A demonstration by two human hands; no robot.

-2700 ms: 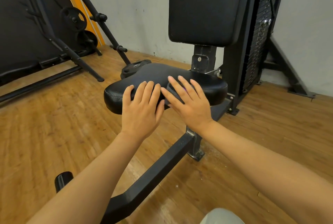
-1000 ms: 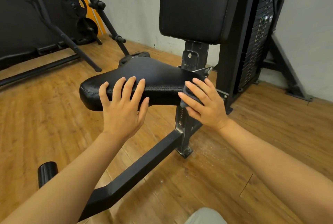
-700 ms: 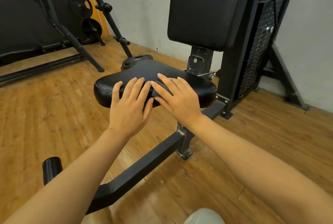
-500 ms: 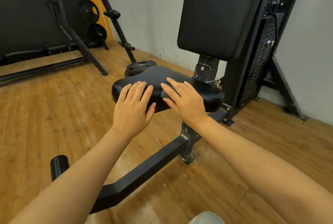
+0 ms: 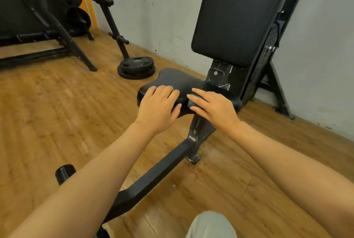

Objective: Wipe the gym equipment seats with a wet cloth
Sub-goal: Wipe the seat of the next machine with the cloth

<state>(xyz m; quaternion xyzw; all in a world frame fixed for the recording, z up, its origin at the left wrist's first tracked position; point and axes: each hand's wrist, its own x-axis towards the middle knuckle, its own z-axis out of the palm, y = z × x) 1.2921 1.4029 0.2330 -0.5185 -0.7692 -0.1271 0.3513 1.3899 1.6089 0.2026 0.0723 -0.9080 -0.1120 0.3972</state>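
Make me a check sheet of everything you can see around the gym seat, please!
Surface: wooden floor, bare planks with pale scuffs near the machine's foot.
Job's things: black padded seat; dark cloth pressed onto the seat's near edge; upright back pad behind the seat.
Clutter: stacked weight plates lying on the floor left of the seat.
Grippers: left hand flat on the seat's front; right hand flat on the cloth.
Cables: nothing seen.
Surroundings: weight stack behind the back pad; plate rack at far left; grey wall.
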